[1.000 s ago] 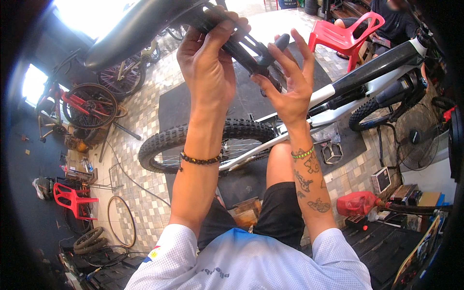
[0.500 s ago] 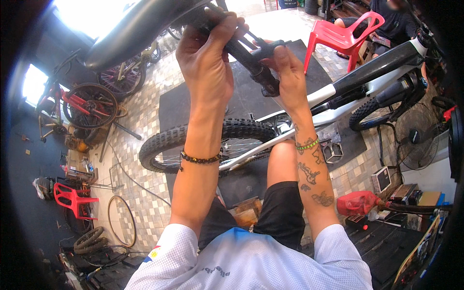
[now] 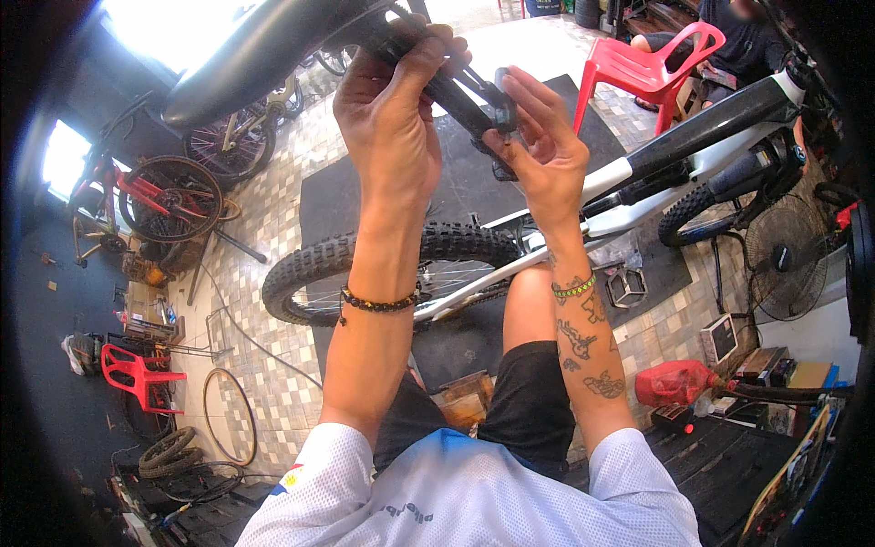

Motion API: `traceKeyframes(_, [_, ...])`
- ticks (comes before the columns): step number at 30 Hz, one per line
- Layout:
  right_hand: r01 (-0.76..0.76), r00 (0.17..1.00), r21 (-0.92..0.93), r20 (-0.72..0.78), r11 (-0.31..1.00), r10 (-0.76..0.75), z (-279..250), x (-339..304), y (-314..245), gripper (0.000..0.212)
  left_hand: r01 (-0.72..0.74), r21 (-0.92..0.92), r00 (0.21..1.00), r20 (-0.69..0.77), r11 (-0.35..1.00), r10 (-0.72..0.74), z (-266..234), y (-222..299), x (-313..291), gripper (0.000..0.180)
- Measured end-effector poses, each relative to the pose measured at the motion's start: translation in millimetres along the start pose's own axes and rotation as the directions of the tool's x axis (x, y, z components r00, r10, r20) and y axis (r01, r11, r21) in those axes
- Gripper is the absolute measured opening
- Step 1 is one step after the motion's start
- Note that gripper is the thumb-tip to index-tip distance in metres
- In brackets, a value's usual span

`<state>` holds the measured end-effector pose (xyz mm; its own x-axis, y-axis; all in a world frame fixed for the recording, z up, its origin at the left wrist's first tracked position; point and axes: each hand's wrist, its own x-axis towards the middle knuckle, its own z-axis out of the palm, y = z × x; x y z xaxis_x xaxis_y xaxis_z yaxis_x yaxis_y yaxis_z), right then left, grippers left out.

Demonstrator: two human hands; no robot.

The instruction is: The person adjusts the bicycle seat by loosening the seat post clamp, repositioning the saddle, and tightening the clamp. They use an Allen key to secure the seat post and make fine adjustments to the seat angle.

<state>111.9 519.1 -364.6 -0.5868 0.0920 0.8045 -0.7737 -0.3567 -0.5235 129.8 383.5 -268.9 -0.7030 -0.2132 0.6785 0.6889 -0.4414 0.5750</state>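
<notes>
A long black tubular part point(image 3: 460, 105) with a thin rod beside it slants across the top middle, below a large smooth dark curved shape point(image 3: 246, 68) close to the view. Its exact kind does not show. My left hand point(image 3: 392, 109) is closed around its upper end, thumb on top and fingertips showing behind. At the lower end my right hand point(image 3: 545, 150) grips a dark round end piece point(image 3: 504, 105) between thumb and fingers, the other fingers partly spread. Below my hands, a white and black bicycle point(image 3: 661, 155) lies with its knobby wheel point(image 3: 310, 269) under my left forearm.
A black mat point(image 3: 342, 187) covers part of the tiled floor. A red plastic chair point(image 3: 638, 73) stands at far right, with a seated person point(image 3: 747, 46) behind it. Several bicycles line the left wall. At right are a fan point(image 3: 782, 255) and a red jug point(image 3: 674, 383).
My right hand has shifted its grip at the lower end: the fingers have opened upward and the thumb now presses from below. My left hand has hardly moved.
</notes>
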Motion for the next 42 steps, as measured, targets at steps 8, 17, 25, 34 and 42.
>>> traceKeyframes(8, [0.231, 0.967, -0.485, 0.022, 0.843, -0.253, 0, 3, -15, 0.067, 0.009, -0.080, 1.000, -0.008, 0.997, -0.010, 4, 0, 1, 0.019])
traceKeyframes(17, [-0.240, 0.971, 0.161, 0.050, 0.957, 0.235, 0, 13, -4, 0.054, -0.007, -0.048, 1.000, -0.028, 0.999, 0.005, 5, 1, 2, 0.019])
traceKeyframes(25, [-0.265, 0.963, 0.069, -0.034, 0.962, 0.267, -1, -1, -6, 0.046, 0.013, 0.021, 0.999, -0.029, 1.000, -0.013, 4, 0, -1, 0.019])
traceKeyframes(34, [-0.094, 0.995, 0.071, -0.038, 0.993, 0.097, 3, -2, -8, 0.045, -0.012, -0.030, 1.000, -0.017, 0.999, 0.011, 7, 0, 0, 0.016])
traceKeyframes(42, [0.047, 0.996, -0.285, -0.062, 0.957, -0.068, 1, -3, -11, 0.050, -0.008, -0.047, 1.000, -0.022, 0.999, 0.007, 10, -1, 1, 0.016])
